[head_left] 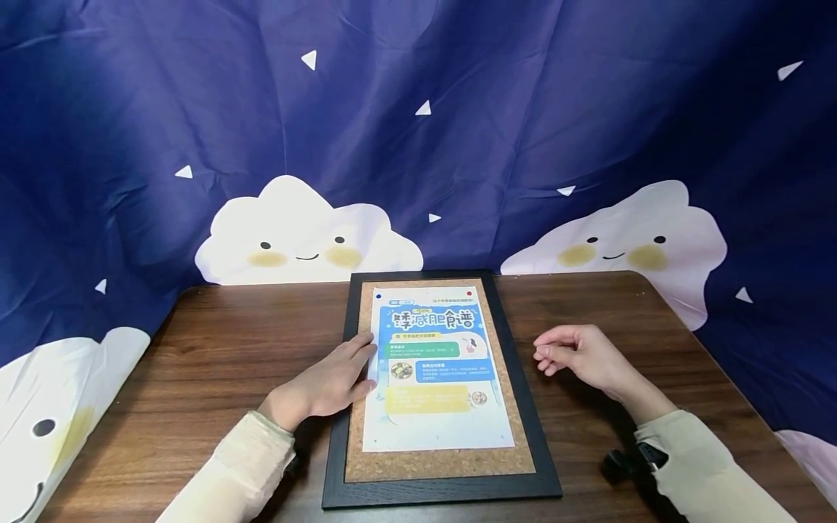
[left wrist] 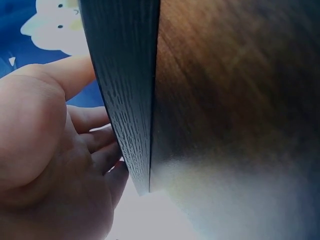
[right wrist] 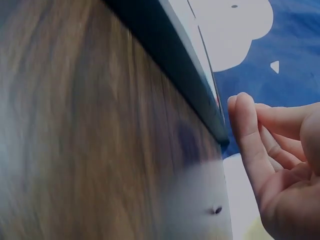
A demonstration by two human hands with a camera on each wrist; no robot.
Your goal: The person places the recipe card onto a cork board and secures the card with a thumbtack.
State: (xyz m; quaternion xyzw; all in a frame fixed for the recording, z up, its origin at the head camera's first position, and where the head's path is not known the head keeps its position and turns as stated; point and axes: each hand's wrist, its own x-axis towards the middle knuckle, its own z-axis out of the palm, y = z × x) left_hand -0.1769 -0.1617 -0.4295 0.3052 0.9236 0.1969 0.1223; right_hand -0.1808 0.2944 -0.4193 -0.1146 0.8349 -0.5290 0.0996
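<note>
A black-framed cork board [head_left: 441, 465] lies on the table. On it is a white sheet printed as a blue, green and yellow poster [head_left: 438, 432], with a blue pushpin [head_left: 378, 296] and a red pushpin [head_left: 468, 293] at its top corners. My left hand [head_left: 333, 374] rests across the board's left edge, fingers extended and fingertips on the sheet's left margin. From the left wrist view, its fingers pass behind the frame's side [left wrist: 125, 95]. Right of the board hovers my right hand [head_left: 582, 359], fingers bent and the thumb meeting the fingertips; nothing shows between them.
The brown wooden table [head_left: 261, 327] extends on both sides of the board. Behind it hangs a dark blue cloth [head_left: 418, 145] with white clouds and triangles. A small dark item [right wrist: 217, 210] lies near the table's far edge in the right wrist view.
</note>
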